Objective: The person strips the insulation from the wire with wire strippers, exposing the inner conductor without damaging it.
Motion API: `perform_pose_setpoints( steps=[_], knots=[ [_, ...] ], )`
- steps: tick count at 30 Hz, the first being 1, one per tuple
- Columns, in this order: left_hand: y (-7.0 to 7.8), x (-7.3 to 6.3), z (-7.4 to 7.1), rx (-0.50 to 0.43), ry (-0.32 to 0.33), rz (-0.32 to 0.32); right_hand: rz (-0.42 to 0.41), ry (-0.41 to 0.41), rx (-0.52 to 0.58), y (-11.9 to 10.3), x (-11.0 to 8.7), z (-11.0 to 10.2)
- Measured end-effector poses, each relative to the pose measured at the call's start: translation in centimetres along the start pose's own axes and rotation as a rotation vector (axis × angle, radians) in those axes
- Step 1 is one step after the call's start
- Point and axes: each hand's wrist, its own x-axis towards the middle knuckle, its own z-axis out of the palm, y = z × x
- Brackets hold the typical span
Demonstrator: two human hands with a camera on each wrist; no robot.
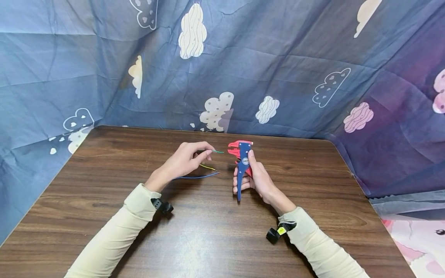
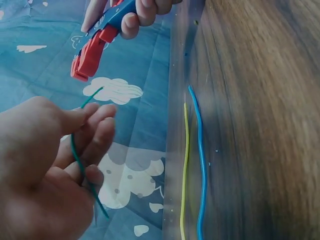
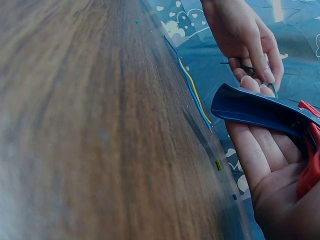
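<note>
My left hand (image 1: 185,158) pinches a short green wire (image 2: 77,155) between thumb and fingertips, and one end sticks out toward the right. Across a small gap from that end are the red jaws of a blue-and-red wire stripper (image 1: 245,148). My right hand (image 1: 260,178) holds the stripper upright, thumb on its body and fingers behind the blue handle (image 3: 260,107). Below the left hand, a yellow wire (image 2: 186,150) and a blue wire (image 2: 201,150) lie side by side on the table. Bare metal shows at the yellow wire's tip.
Small scraps lie on the brown wooden table (image 1: 194,239), among them a yellow-green piece (image 3: 218,165) and a blue bit (image 3: 234,197). A blue cloud-patterned cloth (image 1: 243,77) hangs behind the table's far edge.
</note>
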Motion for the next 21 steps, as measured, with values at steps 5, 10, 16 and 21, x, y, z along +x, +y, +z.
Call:
perform_pose_setpoints(
  steps=[5, 10, 16, 21],
  knots=[
    [0.1, 0.12, -0.01, -0.036, 0.074, 0.028, -0.002, -0.01, 0.003, 0.1, -0.01, -0.03],
    [0.21, 0.15, -0.01, -0.073, 0.092, 0.053, -0.006, -0.022, -0.002, 0.05, -0.03, -0.01],
    [0.24, 0.14, 0.15, -0.101, 0.089, 0.063, -0.006, -0.035, -0.008, -0.05, -0.1, 0.04],
    [0.41, 0.09, 0.17, -0.119, 0.082, 0.07, -0.012, -0.054, -0.017, -0.17, -0.15, 0.07]
  ],
)
